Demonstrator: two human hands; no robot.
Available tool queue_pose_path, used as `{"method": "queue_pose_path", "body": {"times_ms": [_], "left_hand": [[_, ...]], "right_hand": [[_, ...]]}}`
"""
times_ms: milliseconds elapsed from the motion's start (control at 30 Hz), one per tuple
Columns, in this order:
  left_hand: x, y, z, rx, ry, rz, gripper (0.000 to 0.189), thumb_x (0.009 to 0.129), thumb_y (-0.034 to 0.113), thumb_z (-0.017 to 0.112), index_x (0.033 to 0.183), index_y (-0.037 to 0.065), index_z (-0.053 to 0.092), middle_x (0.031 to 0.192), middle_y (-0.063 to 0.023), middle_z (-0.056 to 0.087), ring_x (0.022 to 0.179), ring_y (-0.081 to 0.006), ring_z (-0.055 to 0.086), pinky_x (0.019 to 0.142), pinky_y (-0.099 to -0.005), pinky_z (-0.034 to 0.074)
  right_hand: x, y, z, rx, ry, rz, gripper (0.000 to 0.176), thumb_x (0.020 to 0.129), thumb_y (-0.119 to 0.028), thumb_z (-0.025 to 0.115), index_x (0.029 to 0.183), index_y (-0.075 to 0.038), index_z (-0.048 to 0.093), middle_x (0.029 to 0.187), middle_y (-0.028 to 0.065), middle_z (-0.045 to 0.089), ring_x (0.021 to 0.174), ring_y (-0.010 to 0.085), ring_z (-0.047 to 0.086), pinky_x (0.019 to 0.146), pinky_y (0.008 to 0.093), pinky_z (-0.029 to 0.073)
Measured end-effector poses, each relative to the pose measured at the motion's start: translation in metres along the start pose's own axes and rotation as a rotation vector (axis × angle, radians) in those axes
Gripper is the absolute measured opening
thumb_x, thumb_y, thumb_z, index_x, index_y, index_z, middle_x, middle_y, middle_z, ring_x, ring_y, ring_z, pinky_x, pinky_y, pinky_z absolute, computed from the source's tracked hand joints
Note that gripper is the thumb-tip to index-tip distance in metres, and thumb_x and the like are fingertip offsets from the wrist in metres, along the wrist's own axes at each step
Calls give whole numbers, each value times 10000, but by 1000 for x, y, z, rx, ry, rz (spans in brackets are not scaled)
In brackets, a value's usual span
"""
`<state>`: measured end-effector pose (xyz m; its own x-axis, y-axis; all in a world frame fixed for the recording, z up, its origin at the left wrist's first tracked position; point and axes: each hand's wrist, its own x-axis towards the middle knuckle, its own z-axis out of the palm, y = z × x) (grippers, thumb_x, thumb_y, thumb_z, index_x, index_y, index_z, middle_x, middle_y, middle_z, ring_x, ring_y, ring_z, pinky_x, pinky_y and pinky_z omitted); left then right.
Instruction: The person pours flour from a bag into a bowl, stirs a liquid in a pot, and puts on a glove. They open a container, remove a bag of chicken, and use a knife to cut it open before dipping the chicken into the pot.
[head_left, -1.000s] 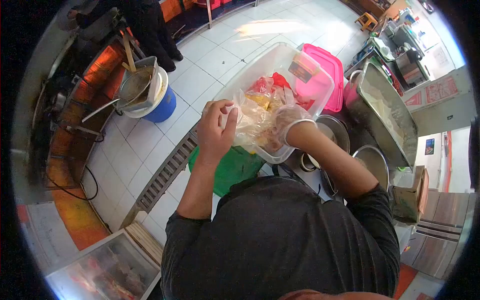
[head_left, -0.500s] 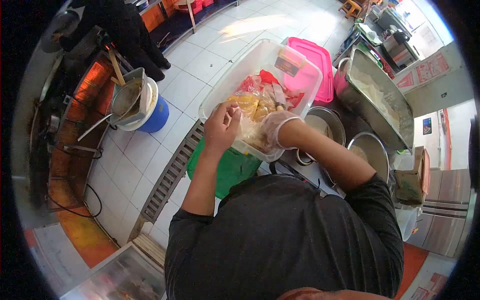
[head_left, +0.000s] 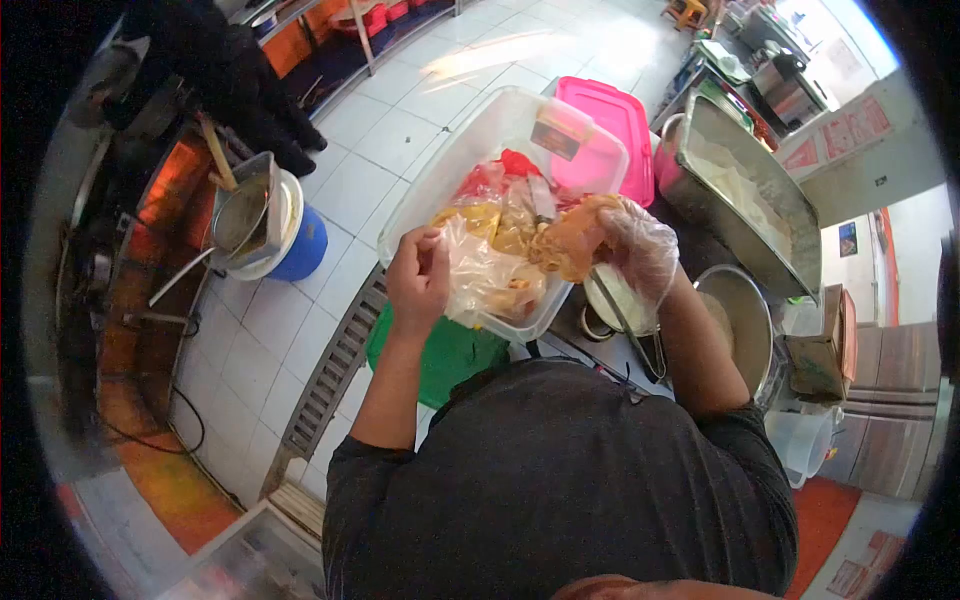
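Translucent plastic walls rise around the bagged food in the bin (head_left: 415,190), and the person leans over its near end. Their right hand (head_left: 643,245), in a clear glove, is closed around a piece of what looks like raw meat (head_left: 575,238), held over the bin's right edge; whether it touches that edge I can't tell. The bare left hand (head_left: 418,278) has a narrow grip on a clear bag (head_left: 478,262) just inside the left wall, fingers bent toward the thumb.

Room is tight on the right: tongs (head_left: 628,315) lie by the bin's near corner, a round metal bowl (head_left: 762,345) sits beside the right forearm, and a deep metal tray (head_left: 738,262) slants beyond it. A pink lid (head_left: 637,135) crowds the far right corner. Leftward it opens up, with white floor tiles (head_left: 370,165) between the bin and the blue bucket (head_left: 308,245). Below the bin, a green surface (head_left: 455,360) shows near the drain grate (head_left: 335,375).
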<state>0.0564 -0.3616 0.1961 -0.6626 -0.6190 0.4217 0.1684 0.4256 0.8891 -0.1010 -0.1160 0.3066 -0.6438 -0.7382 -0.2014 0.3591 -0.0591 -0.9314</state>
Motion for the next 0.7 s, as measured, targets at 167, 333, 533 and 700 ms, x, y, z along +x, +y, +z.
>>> {"method": "queue_pose_path", "body": {"times_ms": [167,333,533,700], "left_hand": [[-1,-6,-1,-37,-5,-24,166,936,75,610,1095,32,596,814,11,583,652,-27,486,570,-195,405],[-1,-4,2,-34,-15,-13,177,949,79,592,1107,2,570,884,-39,608,727,-70,539,657,-222,465],[-3,-2,3,-57,-20,-51,206,976,84,552,1156,-8,509,892,-22,545,769,-79,506,705,-214,439],[-5,3,4,-30,-19,-99,242,978,58,530,1204,-2,470,905,-32,525,793,-85,498,725,-224,433]], "right_hand": [[-35,-37,23,353,-17,-145,541,817,-131,722,1300,-19,507,1192,155,626,1082,271,642,907,409,549],[-101,-79,45,178,-21,-309,671,736,-17,798,1313,-19,455,1237,188,603,1159,324,605,1015,504,471],[-133,-96,44,111,-245,-530,552,779,-55,778,1246,-17,486,1190,188,620,1101,308,623,959,470,495],[-138,-106,34,104,-270,-608,457,814,-86,761,1191,-16,511,1151,188,635,1052,294,638,912,442,515]]}}
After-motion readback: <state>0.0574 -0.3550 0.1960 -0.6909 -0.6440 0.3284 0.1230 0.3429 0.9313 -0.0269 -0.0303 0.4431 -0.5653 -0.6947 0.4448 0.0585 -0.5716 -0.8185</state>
